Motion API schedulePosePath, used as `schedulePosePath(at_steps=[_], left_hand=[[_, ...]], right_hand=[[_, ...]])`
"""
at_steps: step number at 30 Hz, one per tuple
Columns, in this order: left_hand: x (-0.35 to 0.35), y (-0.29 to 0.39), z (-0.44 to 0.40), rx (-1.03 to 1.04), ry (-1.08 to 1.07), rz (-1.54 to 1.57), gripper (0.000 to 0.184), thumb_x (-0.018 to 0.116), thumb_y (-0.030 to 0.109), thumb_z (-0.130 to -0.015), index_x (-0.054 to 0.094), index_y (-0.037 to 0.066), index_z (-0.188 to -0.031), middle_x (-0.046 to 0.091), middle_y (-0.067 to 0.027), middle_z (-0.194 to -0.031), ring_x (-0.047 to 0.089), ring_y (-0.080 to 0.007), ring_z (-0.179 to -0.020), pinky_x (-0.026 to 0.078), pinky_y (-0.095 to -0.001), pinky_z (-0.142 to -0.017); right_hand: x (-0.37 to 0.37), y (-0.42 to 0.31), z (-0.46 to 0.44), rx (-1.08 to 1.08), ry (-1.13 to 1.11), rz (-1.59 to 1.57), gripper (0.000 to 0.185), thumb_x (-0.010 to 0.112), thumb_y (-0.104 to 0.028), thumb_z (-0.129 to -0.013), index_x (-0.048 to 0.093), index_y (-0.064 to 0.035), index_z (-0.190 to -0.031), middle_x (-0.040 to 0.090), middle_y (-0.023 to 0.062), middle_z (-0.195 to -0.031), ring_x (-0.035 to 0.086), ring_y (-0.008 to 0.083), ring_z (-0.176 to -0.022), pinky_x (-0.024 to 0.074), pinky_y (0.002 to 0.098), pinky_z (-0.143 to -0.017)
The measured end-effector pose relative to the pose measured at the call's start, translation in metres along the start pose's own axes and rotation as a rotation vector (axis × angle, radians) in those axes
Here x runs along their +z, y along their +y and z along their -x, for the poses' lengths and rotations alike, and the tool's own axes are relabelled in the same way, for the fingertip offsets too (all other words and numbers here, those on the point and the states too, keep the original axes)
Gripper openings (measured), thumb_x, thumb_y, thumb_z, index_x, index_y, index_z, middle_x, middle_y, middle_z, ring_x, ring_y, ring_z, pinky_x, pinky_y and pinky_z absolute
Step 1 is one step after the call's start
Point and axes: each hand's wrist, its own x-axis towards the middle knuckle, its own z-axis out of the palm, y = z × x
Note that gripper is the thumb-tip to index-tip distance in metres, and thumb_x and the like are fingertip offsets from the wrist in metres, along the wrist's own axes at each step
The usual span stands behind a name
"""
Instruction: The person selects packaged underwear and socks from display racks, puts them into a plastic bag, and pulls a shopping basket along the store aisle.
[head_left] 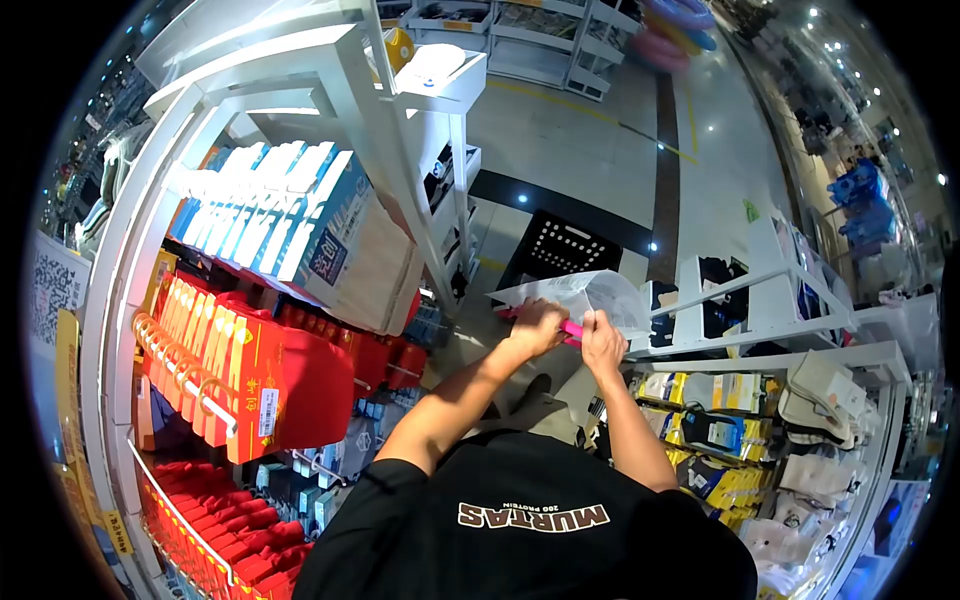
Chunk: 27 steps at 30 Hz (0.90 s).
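Though held fast in both hands, not yet set down or let go: find a clear bag (617,298) just off centre toward 3 o'clock, with a pink item (572,331) at its near edge, toward 7 o'clock. Cannot tell whether inside the bag or only against it. Note the left hand (540,328) at the bag's 8 o'clock, curled tight round the pink item. Note the right hand (604,347) at 6 o'clock, pinching the bag's edge, just beside the pink item. Judge the work as under way: bag and pink item already in hand, handling seemingly unfinished. Cannot tell how much is left.

Move outward from the bag. At 11 o'clock, find a black crate (560,238), pierced with holes. Between 9 and 10, find blue-and-white packs (292,208), hung in a row. Between 8 and 9, find red packs (315,375) with orange loops (180,362); at 8, farther off, more red goods (235,540) behind a wire rail. At 5, find yellow packs (705,482); at 3, dark goods (722,285) on a white shelf (740,337). Nearest, toward 6, find a black shirt (530,470).

Count two hands, one bag, one pink item, one crate, one shirt. Count several packs of each colour, too overlapped for exact numbers.
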Motion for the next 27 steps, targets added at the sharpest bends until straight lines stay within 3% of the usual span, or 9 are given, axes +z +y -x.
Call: schedulePosePath(at_steps=[2, 6, 10, 13, 14, 20, 23, 27], left_hand=[[-0.003, 0.008, -0.001, -0.037, -0.016, -0.036, 0.013, 0.073, 0.022, -0.075, 0.067, 0.013, -0.079, 0.07, -0.0102, -0.083, 0.065, -0.0341, -0.087, 0.045, -0.0482, -0.081], [0.018, -0.005, -0.011, -0.005, 0.03, -0.091, 0.014, 0.073, 0.022, -0.071, 0.066, 0.01, -0.074, 0.068, -0.0155, -0.074, 0.067, -0.0393, -0.072, 0.051, -0.0519, -0.065], [0.018, -0.003, -0.021, -0.022, 0.01, -0.171, 0.013, 0.071, 0.022, -0.071, 0.067, 0.011, -0.074, 0.069, -0.0151, -0.075, 0.069, -0.0362, -0.073, 0.052, -0.053, -0.069], [0.021, -0.001, -0.031, -0.002, 0.032, -0.228, 0.012, 0.07, 0.023, -0.071, 0.066, 0.012, -0.074, 0.07, -0.0137, -0.075, 0.07, -0.0324, -0.073, 0.052, -0.0499, -0.069], [0.021, -0.002, -0.034, 0.015, 0.048, -0.25, 0.012, 0.069, 0.023, -0.071, 0.066, 0.012, -0.076, 0.07, -0.0128, -0.075, 0.07, -0.03, -0.071, 0.052, -0.0441, -0.068], [0.033, -0.01, -0.066, -0.019, 0.149, -0.198, 0.013, 0.067, 0.022, -0.074, 0.067, 0.01, -0.078, 0.069, -0.0136, -0.072, 0.07, -0.0313, -0.07, 0.055, -0.0446, -0.066], [0.005, -0.004, -0.096, -0.084, -0.161, -0.185, 0.012, 0.064, 0.019, -0.08, 0.068, 0.009, -0.085, 0.072, -0.0157, -0.083, 0.072, -0.0328, -0.074, 0.056, -0.0458, -0.068], [0.0, -0.015, -0.143, -0.163, -0.314, -0.192, 0.018, 0.067, 0.022, -0.081, 0.069, 0.011, -0.094, 0.073, -0.0151, -0.088, 0.072, -0.0341, -0.08, 0.057, -0.0457, -0.073]], right_hand=[[0.001, 0.001, 0.003, -0.017, 0.034, -0.005, 0.041, 0.043, -0.046, -0.1, 0.055, -0.0087, -0.089, 0.065, 0.0239, -0.078, 0.061, 0.0494, -0.08, 0.0437, 0.0582, -0.075], [0.009, 0.008, 0.001, -0.042, 0.098, 0.06, 0.036, 0.048, -0.042, -0.1, 0.056, -0.0092, -0.088, 0.065, 0.0215, -0.077, 0.062, 0.0467, -0.078, 0.0446, 0.0569, -0.072], [0.008, 0.013, -0.011, -0.102, 0.138, 0.087, 0.031, 0.052, -0.038, -0.099, 0.058, -0.0098, -0.086, 0.066, 0.0185, -0.077, 0.063, 0.0425, -0.075, 0.0466, 0.0543, -0.07], [0.007, 0.016, -0.023, -0.136, 0.183, 0.091, 0.031, 0.053, -0.036, -0.098, 0.057, -0.0092, -0.082, 0.066, 0.017, -0.074, 0.063, 0.0397, -0.072, 0.0473, 0.052, -0.067], [0.008, 0.021, -0.029, -0.136, 0.19, 0.097, 0.031, 0.053, -0.035, -0.098, 0.057, -0.0091, -0.081, 0.066, 0.0167, -0.073, 0.063, 0.0394, -0.071, 0.0474, 0.0517, -0.067], [0.01, 0.034, -0.073, -0.211, 0.235, 0.091, 0.025, 0.058, -0.028, -0.096, 0.058, -0.0095, -0.079, 0.065, 0.0139, -0.07, 0.063, 0.0363, -0.068, 0.0479, 0.0484, -0.065], [0.014, 0.042, -0.101, -0.26, 0.263, 0.085, 0.025, 0.059, -0.029, -0.095, 0.058, -0.0097, -0.079, 0.064, 0.0131, -0.07, 0.063, 0.0357, -0.068, 0.048, 0.0467, -0.066], [0.013, 0.046, -0.15, -0.292, 0.255, 0.044, 0.024, 0.06, -0.028, -0.094, 0.058, -0.0105, -0.079, 0.064, 0.0116, -0.069, 0.063, 0.0341, -0.068, 0.0473, 0.0461, -0.066]])
